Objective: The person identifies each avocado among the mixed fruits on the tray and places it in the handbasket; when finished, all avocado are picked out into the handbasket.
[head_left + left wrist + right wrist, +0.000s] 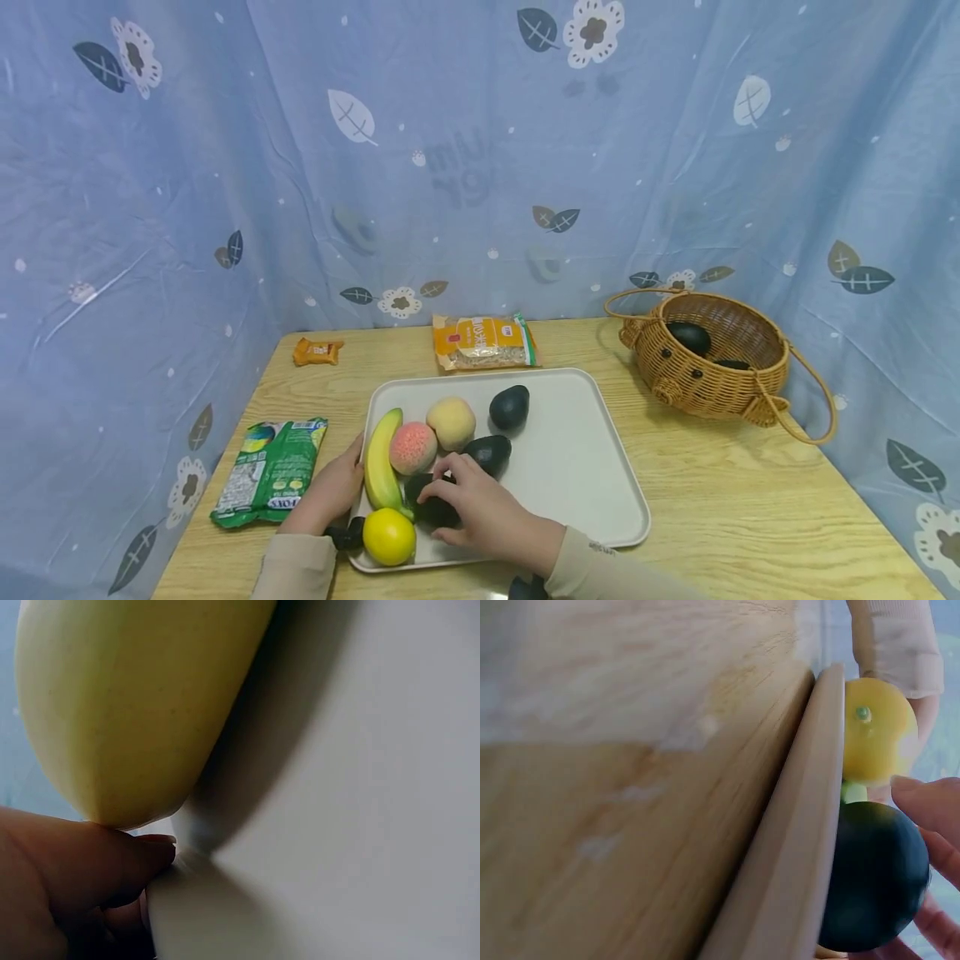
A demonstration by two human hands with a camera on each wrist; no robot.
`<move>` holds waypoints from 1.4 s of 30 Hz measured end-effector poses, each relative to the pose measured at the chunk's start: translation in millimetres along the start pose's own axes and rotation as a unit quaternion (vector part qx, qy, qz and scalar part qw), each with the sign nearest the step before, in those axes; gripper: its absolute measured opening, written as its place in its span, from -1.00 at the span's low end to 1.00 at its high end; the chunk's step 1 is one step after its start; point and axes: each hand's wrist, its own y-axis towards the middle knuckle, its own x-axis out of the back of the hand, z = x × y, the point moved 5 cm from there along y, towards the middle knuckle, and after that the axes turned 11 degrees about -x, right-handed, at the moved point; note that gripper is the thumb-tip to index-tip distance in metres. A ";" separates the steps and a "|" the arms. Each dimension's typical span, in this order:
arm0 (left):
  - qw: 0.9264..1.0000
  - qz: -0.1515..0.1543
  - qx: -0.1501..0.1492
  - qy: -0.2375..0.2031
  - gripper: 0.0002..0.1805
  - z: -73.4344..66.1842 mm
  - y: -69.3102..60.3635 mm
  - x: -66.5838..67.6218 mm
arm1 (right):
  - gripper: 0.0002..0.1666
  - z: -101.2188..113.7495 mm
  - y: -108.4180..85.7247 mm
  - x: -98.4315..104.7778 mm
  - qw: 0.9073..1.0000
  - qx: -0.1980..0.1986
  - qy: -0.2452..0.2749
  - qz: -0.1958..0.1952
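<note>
My left hand [341, 479] holds the left rim of a white tray [585, 467]. In the left wrist view its thumb [120, 862] lies on the rim, close under the banana [142, 705]. My right hand [480, 504] arches over a dark avocado [431, 500] at the tray's near side. Its thumb [930, 799] stands slightly apart from that avocado [874, 877] in the right wrist view, while the fingers spread along its far side. A lemon [388, 537] sits at the near left corner. Further in lie a pink peach [412, 448], a yellow peach [452, 423] and two more avocados [510, 408].
A wicker basket [697, 379] with dark avocados [688, 337] inside stands at the right. Behind the tray lies an orange bag [483, 342]; a small orange packet [317, 352] is at the back left. A green snack bag [273, 471] lies left of the tray.
</note>
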 end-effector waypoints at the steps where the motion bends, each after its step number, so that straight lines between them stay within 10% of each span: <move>1: 1.000 0.000 0.000 0.003 -0.36 -0.3 -0.1 0.1 | -0.46 0.0 -0.3 -1.1 1.000 0.000 0.005 0.004; 23: 1.000 0.000 -0.001 -0.001 -0.36 -0.2 -0.5 -1.5 | -0.54 -9.0 -24.5 11.2 0.996 -0.022 0.055 0.065; 42: 1.000 -0.003 0.002 -0.012 -0.36 -1.2 0.7 -0.2 | -0.45 -43.8 -24.5 86.1 0.984 -0.095 0.027 -0.146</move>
